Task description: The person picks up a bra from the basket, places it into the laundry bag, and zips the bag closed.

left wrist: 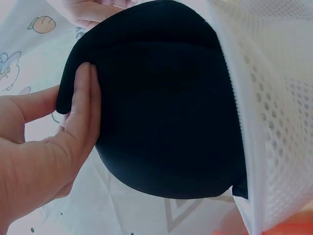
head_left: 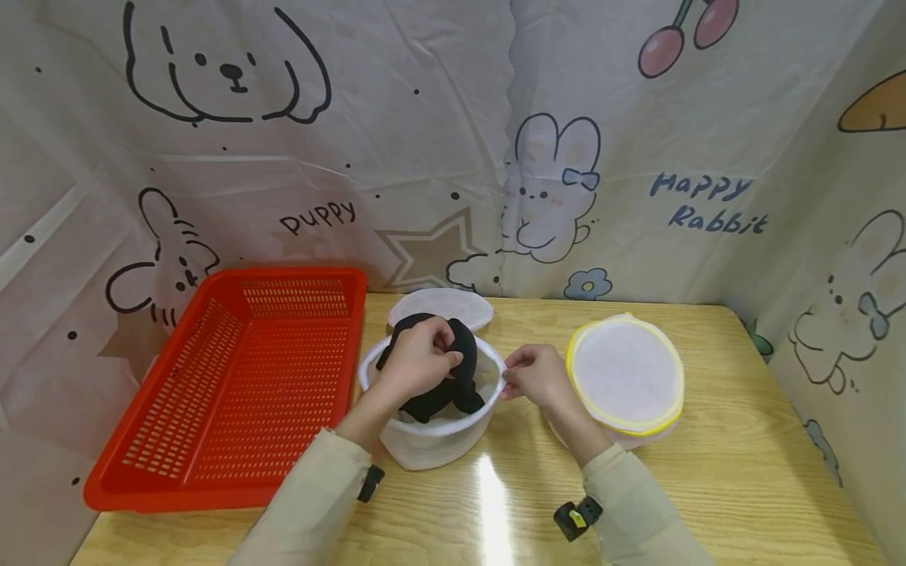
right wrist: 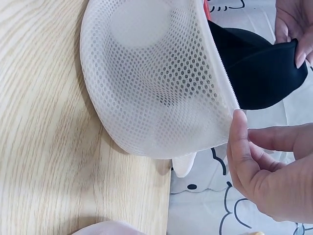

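A white mesh laundry bag (head_left: 433,450) stands on the table with its zippered mouth open. A black bra (left wrist: 161,112) with a smooth moulded cup is partly inside, its upper part rising above the rim. My left hand (head_left: 419,363) pinches the bra's edge between thumb and fingers over the bag's mouth. At the bag's right side, my right hand (head_left: 535,376) pinches the white zippered rim, as the right wrist view shows. The bag's round lid (head_left: 442,308) is folded back behind the mouth. Mesh hides the bra's lower part.
To the left lies a red plastic basket (head_left: 272,393) with slotted walls. Another round mesh bag (head_left: 626,376) with yellow trim sits right of my right hand. A printed cloth (head_left: 425,157) hangs behind the wooden table (head_left: 743,440).
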Demonstrator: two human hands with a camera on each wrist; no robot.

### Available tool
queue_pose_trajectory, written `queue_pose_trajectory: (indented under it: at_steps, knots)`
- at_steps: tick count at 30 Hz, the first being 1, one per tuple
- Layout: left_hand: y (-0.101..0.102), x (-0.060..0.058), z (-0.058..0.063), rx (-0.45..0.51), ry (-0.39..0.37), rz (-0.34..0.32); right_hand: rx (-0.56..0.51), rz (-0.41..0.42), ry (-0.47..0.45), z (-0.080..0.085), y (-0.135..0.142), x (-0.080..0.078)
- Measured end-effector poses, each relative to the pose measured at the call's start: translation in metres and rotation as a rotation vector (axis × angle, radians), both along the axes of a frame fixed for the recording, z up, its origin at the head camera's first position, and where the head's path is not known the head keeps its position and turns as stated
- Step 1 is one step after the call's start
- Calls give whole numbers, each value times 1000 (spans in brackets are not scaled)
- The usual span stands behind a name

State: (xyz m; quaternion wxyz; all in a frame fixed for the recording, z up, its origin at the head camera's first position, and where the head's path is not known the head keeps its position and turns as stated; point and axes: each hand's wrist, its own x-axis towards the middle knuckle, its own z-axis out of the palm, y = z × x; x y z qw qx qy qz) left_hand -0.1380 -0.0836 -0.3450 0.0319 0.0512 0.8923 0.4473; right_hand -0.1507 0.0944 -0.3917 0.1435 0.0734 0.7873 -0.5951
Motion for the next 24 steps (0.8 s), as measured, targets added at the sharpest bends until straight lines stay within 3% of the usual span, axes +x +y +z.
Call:
queue_pose_trajectory:
  at_steps: [7, 13, 19, 24]
  knots:
    - [-9, 3, 1, -10, -54, 31, 17, 2, -3, 0, 0, 0]
    - [-17, 5, 8, -154, -74, 55, 5, 12, 10, 1, 1, -1]
    - [-21, 6, 13, -168, -92, -5, -13, 13, 1, 2, 1, -1]
    - [-20, 7, 9, -256, -51, -15, 0, 14, -1, 4, 1, -1]
